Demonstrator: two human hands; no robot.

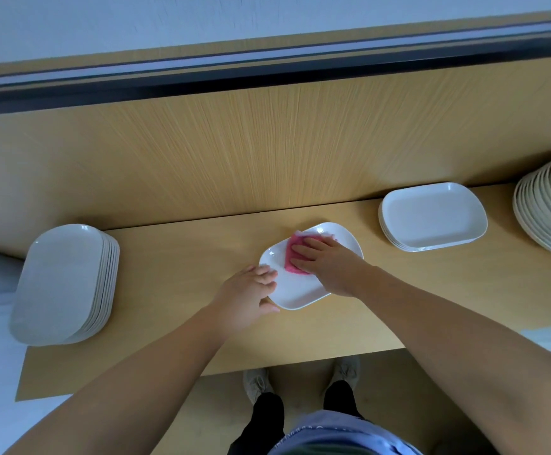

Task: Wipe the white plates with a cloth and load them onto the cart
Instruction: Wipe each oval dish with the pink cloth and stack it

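Light wood-grain table (175, 323) with an upright back panel (267, 142) of the same wood: the work surface, bearing every item below. Tall stack of white rounded-rectangular plates (60, 284): at the table's left end, well apart from the work in the middle; whether wiped or unwiped cannot be told. Far-right stack of white plates (543, 208): cut off by the frame edge, likewise standing clear of the wiping spot. Low stack of white rounded-rectangular plates (431, 215): against the back panel, right of centre and near the right arm, so probably either the supply or the finished pile. Single white rounded-rectangular plate (297, 287), the task's thing in hand: it lies flat and face up at the table's centre, apart from all three stacks, which leaves room to rub it all over. Right hand (330, 264): fingers straight, palm down, pressing the cloth onto the plate's far half, a posture that spreads pressure rather than gripping. Left hand (247, 297): pinches the plate's near-left rim, fingers on top and thumb at the edge, presumably to stop the plate sliding or turning under the rubbing. Pink folded cloth (300, 240): trapped between the right palm and the plate, largely hidden by the fingers. Cart: not in view; loading is judged not yet begun for this plate.
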